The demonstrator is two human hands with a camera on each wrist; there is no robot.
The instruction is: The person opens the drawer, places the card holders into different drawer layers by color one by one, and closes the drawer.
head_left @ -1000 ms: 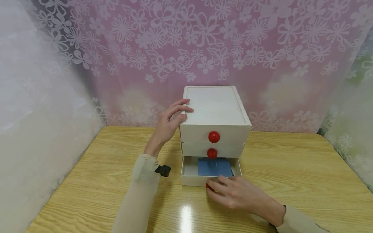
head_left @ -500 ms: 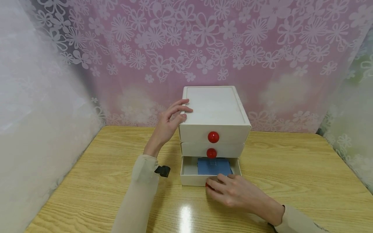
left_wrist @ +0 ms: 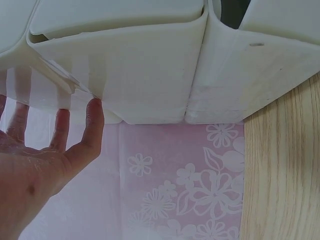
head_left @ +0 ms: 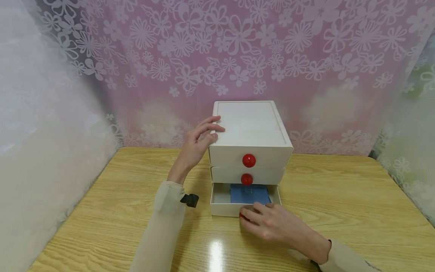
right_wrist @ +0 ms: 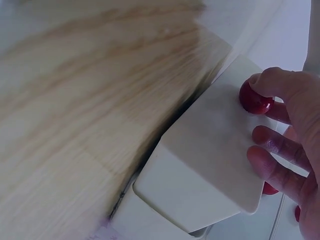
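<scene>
A white three-drawer storage box [head_left: 249,122] stands on the wooden table. Its bottom drawer [head_left: 224,210] is pulled out, with a flat blue rectangular object [head_left: 249,195] lying inside. My right hand [head_left: 280,228] pinches that drawer's red knob [right_wrist: 256,100] between thumb and index finger. In the right wrist view, the other fingers [right_wrist: 272,162] spread along the drawer front. My left hand [head_left: 193,147] rests on the box's upper left edge, fingertips on the top and relaxed. From the left wrist view, the same hand [left_wrist: 60,145] shows beside the box's side wall.
The upper two drawers are closed, with red knobs [head_left: 249,160] on their fronts. A pink floral curtain [head_left: 217,56] hangs right behind the table [head_left: 136,196]. Pale sheets [head_left: 51,113] hang at both sides. A black strap [head_left: 190,200] sits at the left cuff.
The bottom drawer has slid inward very slightly, with the right hand moving along on its knob. The left hand stays in place on the box.
</scene>
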